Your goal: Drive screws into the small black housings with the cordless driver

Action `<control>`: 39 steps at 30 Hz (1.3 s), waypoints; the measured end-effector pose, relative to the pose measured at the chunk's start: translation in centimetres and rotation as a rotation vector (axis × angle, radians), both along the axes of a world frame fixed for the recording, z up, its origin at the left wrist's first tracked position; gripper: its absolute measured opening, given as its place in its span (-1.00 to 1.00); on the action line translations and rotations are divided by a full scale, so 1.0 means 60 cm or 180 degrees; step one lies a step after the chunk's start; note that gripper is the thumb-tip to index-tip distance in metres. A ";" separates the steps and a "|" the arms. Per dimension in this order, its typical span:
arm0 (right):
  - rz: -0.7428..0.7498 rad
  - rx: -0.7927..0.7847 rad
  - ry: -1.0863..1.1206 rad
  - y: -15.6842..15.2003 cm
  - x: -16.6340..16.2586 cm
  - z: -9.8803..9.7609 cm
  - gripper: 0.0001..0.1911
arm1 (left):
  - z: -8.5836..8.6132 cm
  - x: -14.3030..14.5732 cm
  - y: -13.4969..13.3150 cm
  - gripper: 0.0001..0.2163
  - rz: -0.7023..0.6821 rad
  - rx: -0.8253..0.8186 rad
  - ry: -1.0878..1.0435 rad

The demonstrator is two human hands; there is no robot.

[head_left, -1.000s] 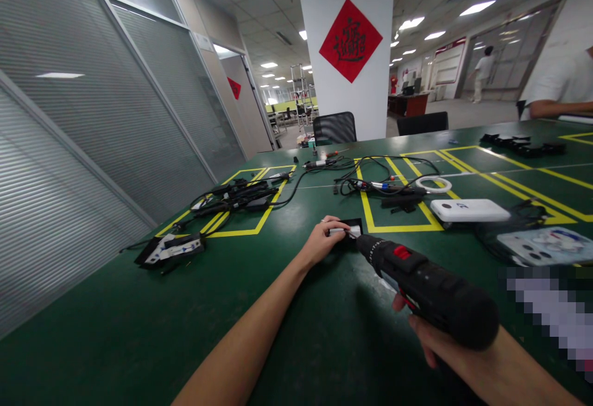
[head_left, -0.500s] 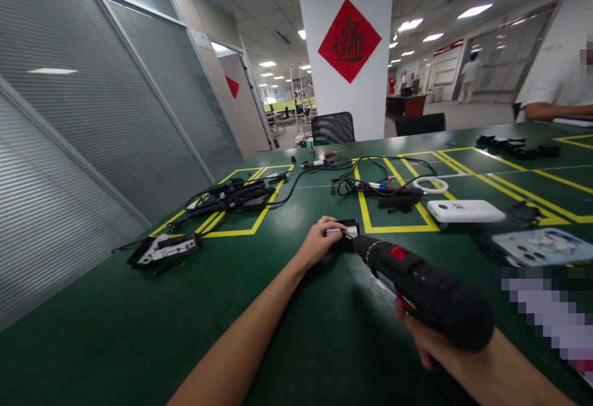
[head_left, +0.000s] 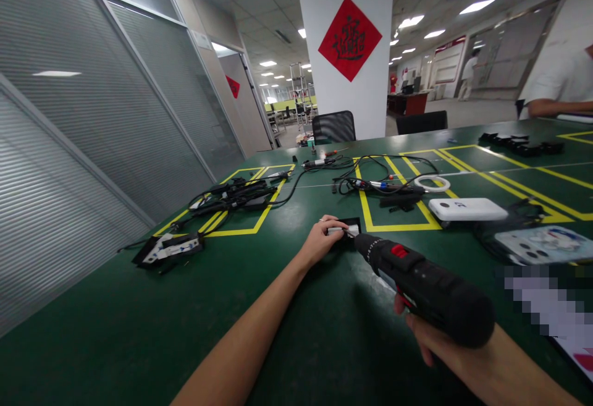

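Observation:
My right hand is wrapped round the grip of a black cordless drill with red accents. The drill points forward and left, its tip meeting a small black-and-white part on the green table. With fingers closed over that part, my left hand holds it down against the tabletop. The exact contact between bit and part is too small to make out, and my fingers hide much of the part's left side.
A heap of black cables lies on the left, near a black-and-white piece. More cables and a white ring are ahead. To the right are a white power bank and a phone. A person sits at the far right.
Both hands, the part and the drill keep nearly the same places. The whole view has shifted very slightly.

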State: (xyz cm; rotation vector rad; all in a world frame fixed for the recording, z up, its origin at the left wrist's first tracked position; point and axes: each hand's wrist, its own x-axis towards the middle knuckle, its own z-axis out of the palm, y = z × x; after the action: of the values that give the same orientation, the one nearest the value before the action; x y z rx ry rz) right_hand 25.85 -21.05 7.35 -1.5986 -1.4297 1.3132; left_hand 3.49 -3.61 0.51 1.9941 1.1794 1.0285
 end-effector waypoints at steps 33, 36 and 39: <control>0.0576 0.0716 0.0054 0.024 -0.018 0.022 -0.42 | -0.007 -0.022 0.032 -0.77 0.0099 0.0153 0.0061; 0.0549 0.0723 0.0056 0.023 -0.017 0.018 -0.43 | -0.008 -0.022 0.034 -0.77 0.0130 0.0127 0.0068; 0.0540 0.0758 0.0042 0.024 -0.016 0.022 -0.39 | -0.008 -0.023 0.034 -0.76 0.0134 0.0098 0.0063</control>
State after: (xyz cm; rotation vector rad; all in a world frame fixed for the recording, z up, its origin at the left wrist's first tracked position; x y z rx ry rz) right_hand 24.92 -19.63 8.68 -1.3356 -1.6752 1.1912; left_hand 2.13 -1.58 0.04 2.0152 1.2280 1.0560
